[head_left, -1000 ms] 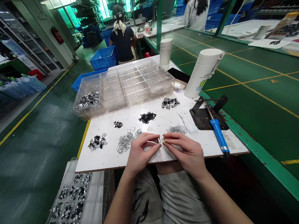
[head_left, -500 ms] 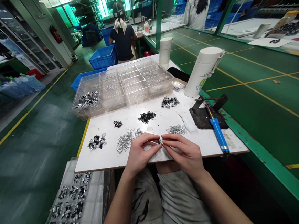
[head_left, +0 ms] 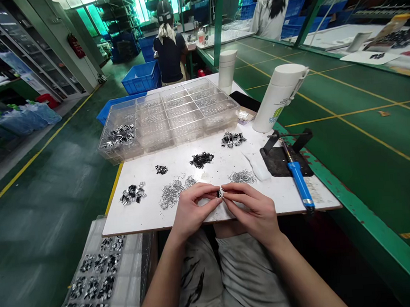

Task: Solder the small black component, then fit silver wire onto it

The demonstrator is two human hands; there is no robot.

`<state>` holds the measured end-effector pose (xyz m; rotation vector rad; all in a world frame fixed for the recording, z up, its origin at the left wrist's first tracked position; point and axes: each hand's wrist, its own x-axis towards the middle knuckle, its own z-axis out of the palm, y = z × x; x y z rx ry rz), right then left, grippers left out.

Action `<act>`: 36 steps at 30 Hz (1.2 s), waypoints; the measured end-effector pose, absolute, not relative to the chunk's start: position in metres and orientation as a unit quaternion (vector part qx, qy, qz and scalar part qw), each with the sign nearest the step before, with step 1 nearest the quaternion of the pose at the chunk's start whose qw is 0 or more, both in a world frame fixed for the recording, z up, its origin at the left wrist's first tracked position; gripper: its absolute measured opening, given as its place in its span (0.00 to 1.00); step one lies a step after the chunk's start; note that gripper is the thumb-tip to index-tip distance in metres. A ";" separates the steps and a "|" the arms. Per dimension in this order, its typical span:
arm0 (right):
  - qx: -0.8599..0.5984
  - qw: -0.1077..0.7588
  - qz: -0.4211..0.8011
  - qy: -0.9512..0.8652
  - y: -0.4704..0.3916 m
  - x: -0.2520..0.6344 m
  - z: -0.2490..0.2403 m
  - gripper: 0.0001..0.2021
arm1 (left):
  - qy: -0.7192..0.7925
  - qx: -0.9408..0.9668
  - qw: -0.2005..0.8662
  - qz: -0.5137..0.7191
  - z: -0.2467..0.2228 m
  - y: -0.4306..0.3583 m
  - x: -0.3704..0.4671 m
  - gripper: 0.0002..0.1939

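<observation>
My left hand and my right hand meet fingertip to fingertip over the near edge of the white board. Together they pinch one tiny black-and-silver part between thumbs and forefingers. Just beyond my fingers lie a heap of thin wire springs and a smaller spring pile. Farther out sit heaps of black and silver parts: one at the left, one in the middle, one at the right.
A clear compartment box stands at the board's far side. A blue-handled soldering iron rests on a black stand at the right, beside two white bottles. A parts tray lies low left. Two people work at benches beyond.
My fingertips have closed together on the small part; a second ago they were slightly apart. The camera view has drifted a little.
</observation>
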<state>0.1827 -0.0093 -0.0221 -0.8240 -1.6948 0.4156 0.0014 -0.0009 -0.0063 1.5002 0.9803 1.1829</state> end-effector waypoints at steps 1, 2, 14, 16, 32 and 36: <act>-0.351 0.570 0.174 -0.722 -0.009 0.183 -0.022 0.14 | 0.401 0.615 0.476 0.484 -0.006 -0.001 0.001 0.11; -0.351 0.570 0.172 -0.723 -0.010 0.182 -0.023 0.14 | 0.401 0.616 0.475 0.484 -0.006 -0.001 0.001 0.11; -0.351 0.567 0.169 -0.726 -0.010 0.182 -0.020 0.12 | 0.402 0.612 0.476 0.487 -0.006 0.000 0.002 0.12; -0.348 0.566 0.169 -0.728 -0.010 0.182 -0.019 0.13 | 0.403 0.613 0.473 0.488 -0.005 0.000 0.002 0.12; -0.336 0.560 0.161 -0.740 -0.009 0.183 -0.021 0.13 | 0.413 0.587 0.503 0.481 -0.004 -0.001 0.002 0.13; -0.331 0.563 0.156 -0.741 -0.009 0.183 -0.021 0.16 | 0.417 0.584 0.503 0.482 -0.004 0.000 0.001 0.14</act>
